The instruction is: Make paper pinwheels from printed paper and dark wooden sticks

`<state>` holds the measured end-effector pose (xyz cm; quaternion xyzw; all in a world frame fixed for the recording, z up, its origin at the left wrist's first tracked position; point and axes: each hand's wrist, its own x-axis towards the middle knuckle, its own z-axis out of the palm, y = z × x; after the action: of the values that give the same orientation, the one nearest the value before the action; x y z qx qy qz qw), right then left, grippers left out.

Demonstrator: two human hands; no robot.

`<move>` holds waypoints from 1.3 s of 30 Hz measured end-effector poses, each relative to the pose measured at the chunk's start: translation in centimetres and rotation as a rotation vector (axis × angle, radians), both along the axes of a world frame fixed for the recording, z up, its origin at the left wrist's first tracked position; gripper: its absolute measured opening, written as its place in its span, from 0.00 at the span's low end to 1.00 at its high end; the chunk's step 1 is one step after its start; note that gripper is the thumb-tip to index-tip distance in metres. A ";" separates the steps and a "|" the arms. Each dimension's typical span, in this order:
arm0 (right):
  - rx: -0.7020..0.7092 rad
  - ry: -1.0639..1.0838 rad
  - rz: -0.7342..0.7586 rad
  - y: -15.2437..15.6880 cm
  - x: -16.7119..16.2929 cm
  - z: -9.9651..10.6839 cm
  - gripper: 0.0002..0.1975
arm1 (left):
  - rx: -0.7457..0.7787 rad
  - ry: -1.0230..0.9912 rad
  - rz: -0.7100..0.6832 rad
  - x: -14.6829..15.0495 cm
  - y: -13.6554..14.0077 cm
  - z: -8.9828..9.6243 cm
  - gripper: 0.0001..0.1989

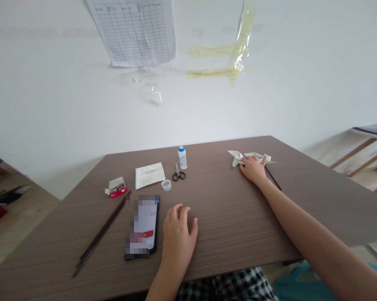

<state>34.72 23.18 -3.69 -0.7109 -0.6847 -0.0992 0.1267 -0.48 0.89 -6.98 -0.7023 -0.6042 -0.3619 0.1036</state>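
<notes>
resting my right hand (252,168) over the folded paper (237,159), i'm not seeing whether i'm pinching it; keeping pressure light should be sparing its folds. my left hand (177,230) is lying loosely spread, phone (147,225) just left of it.

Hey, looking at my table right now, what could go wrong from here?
Your right hand touches the folded paper, so pressing hard might crease it. The open red box could spill its small pieces if knocked. Your left hand is close beside the phone and might bump it.
</notes>
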 end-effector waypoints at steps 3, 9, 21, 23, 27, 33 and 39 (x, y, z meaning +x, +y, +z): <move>0.004 0.001 0.010 0.0 0.1 -0.1 0.24 | 0.000 0.002 0.000 0.1 0.0 0.0 0.12; 0.029 0.004 0.003 0.0 0.0 -0.1 0.24 | -0.031 -0.002 0.008 0.1 0.0 0.1 0.12; 0.006 -0.010 0.028 -0.4 -0.7 0.8 0.24 | -0.040 -0.010 0.014 0.1 -0.1 0.4 0.12; 0.006 -0.009 0.016 -0.5 -0.7 0.8 0.25 | -0.034 -0.007 0.018 0.2 -0.1 0.3 0.12; 0.034 0.012 -0.003 -0.8 -0.7 0.7 0.25 | -0.038 -0.004 0.012 0.1 -0.1 0.2 0.12; 0.045 0.018 -0.027 -0.9 -0.8 0.4 0.24 | -0.052 -0.008 0.017 0.0 -0.1 0.0 0.12; 0.063 0.078 -0.061 -0.5 -0.5 0.2 0.24 | -0.029 0.002 0.027 0.1 0.0 -0.1 0.12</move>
<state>34.22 22.72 -3.46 -0.7305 -0.6536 -0.0966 0.1727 -0.36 0.87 -7.11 -0.6959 -0.6186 -0.3511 0.0987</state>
